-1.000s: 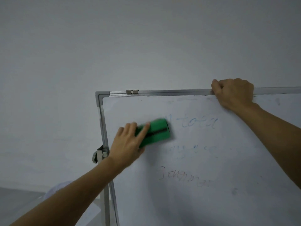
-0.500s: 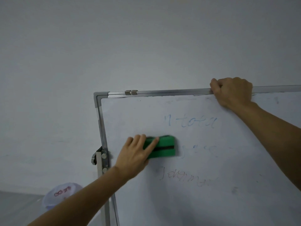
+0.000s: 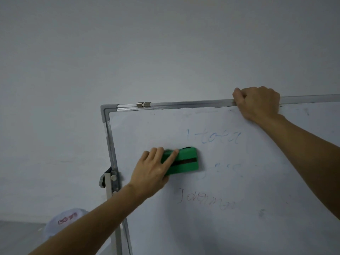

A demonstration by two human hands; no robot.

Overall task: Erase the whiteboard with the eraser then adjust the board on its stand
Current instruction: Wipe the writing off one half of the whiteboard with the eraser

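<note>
Left hand (image 3: pixel 152 170), centre-left of frame, nearest the lens: fingers draped over the green eraser (image 3: pixel 185 161), gripping it and pressing it flat to the whiteboard (image 3: pixel 239 232). Index finger lies straight across its face, thumb hidden. Eraser sits left of the board's middle, long axis running left to right, dark stripe along it, free end pointing right, away from the hand. Judgement: erasing under way, partly done. Leftover marks all lie rightward of the eraser — faint blue word up and right, reads something like "Htota"; pale blue smear level with it, unreadable; brownish word below and right, starts "Jd", rest too smudged. Next strokes likely go right, left hand being the nearer one. Right hand (image 3: pixel 257 104), upper right, fingers curled tight over the board's top rail (image 3: pixel 184 104) — steadying, I judge. Stand clamp (image 3: pixel 111 179) at the board's left edge, no hand on it. Lower left, beyond, a white rounded object (image 3: pixel 68 219) with red lettering, not legible
</note>
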